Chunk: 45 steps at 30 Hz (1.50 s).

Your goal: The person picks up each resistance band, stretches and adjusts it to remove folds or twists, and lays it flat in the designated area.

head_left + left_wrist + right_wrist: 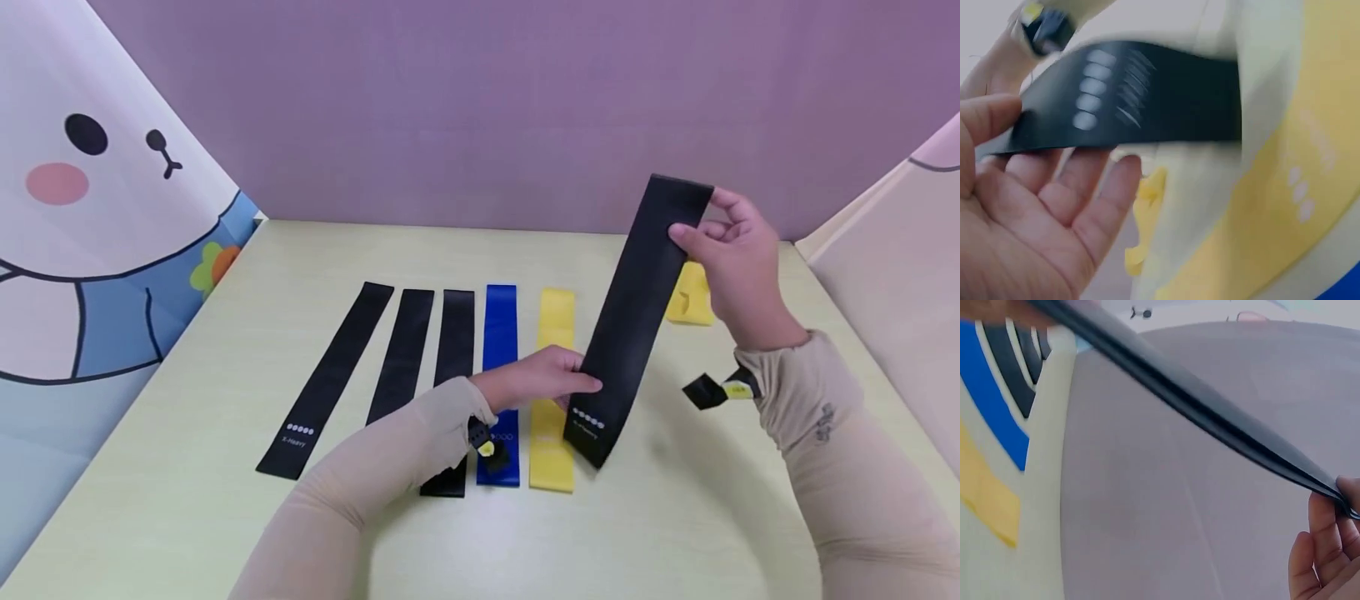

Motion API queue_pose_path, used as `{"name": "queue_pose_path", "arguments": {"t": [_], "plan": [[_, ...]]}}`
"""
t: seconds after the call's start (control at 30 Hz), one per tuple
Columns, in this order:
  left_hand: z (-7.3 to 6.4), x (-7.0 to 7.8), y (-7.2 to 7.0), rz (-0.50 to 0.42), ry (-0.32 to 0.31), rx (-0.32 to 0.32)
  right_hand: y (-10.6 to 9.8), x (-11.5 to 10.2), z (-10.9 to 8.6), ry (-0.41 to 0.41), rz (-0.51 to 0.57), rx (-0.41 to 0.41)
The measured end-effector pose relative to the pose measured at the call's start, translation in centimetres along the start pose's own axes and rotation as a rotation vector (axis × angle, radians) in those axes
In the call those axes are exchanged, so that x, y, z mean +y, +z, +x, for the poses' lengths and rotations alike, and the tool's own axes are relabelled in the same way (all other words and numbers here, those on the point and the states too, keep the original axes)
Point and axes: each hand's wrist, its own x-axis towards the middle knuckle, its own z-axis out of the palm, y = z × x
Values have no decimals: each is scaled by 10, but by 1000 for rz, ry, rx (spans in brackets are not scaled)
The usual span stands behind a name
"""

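Note:
A black resistance band (pixel 637 308) marked X-Heavy is held up at a slant above the table. High on its right edge, my right hand (pixel 738 258) pinches it between thumb and fingers. My left hand (pixel 543 372) grips the band's left edge lower down, thumb in front and fingers behind. In the left wrist view the band's white dots (pixel 1093 87) face the camera, slightly blurred. Edge-on in the right wrist view, the band (pixel 1210 419) shows two layers pressed together at the right hand's fingers.
Left of the held band, a yellow band (pixel 552 467), a blue band (pixel 501 333) and several black bands (pixel 330 383) lie side by side on the table (pixel 187 467). A crumpled yellow piece (pixel 692 298) sits behind the right wrist. A purple backdrop (pixel 465 117) rises at the back.

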Motion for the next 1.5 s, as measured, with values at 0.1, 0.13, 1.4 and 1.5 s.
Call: {"name": "queue_pose_path", "arguments": {"t": [0.1, 0.13, 1.4, 1.5], "plan": [[0, -6, 9, 12, -25, 1, -4, 4, 15, 26, -111, -6], [0, -7, 12, 14, -30, -2, -6, 6, 20, 39, -171, -6], [4, -29, 62, -86, -217, -64, -59, 124, 45, 462, -922, -420], [0, -26, 61, 73, -212, -68, -60, 124, 45, 459, -918, -424]]}}
